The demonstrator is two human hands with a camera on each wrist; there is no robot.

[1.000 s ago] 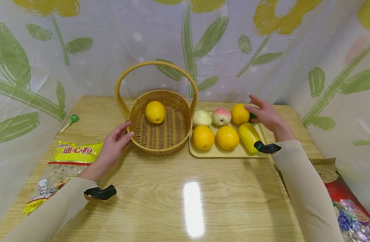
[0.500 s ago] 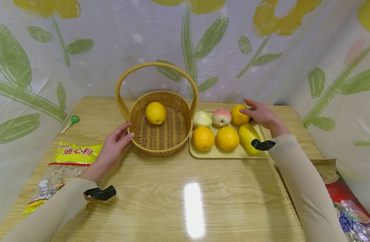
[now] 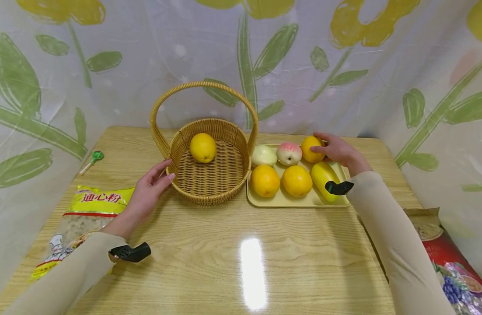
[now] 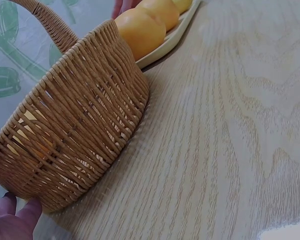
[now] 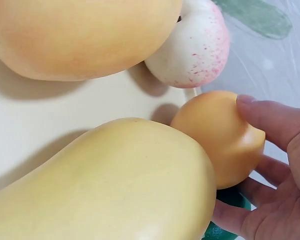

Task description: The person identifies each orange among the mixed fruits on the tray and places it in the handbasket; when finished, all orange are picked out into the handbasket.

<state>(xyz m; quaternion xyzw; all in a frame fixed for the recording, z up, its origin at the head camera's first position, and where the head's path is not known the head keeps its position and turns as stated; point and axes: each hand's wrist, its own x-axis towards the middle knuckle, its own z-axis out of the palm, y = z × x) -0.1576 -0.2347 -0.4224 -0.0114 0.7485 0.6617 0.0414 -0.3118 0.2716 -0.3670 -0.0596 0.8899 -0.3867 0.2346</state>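
Right hand (image 3: 341, 153), right of centre in the head frame: it has swung left and down over the last second, from hovering beside the fruit to contact. I now read it as clamped on the rear orange (image 3: 309, 150); in the right wrist frame the thumb lies on the fruit's upper right, the fingers bent round its lower right. The orange sits at the back of the tray (image 3: 280, 202), to the right of the peach (image 3: 289, 154) and behind the long yellow fruit (image 3: 322, 177). I see no lift; its position matches half a second ago. A dark green item (image 5: 238, 200) shows beneath the fingers, mostly hidden. Left hand (image 3: 148, 186), left of centre, has held its place: thumb and fingers apart, loosely bent, tips touching the left side of the basket (image 3: 205, 199). One basket orange (image 3: 203, 148) lies inside, upper left of the floor, unmoved. For the work in hand, I judge the approach finished and the grasp just made. Crowding by the yellow fruit and green item could spoil a clean hold.
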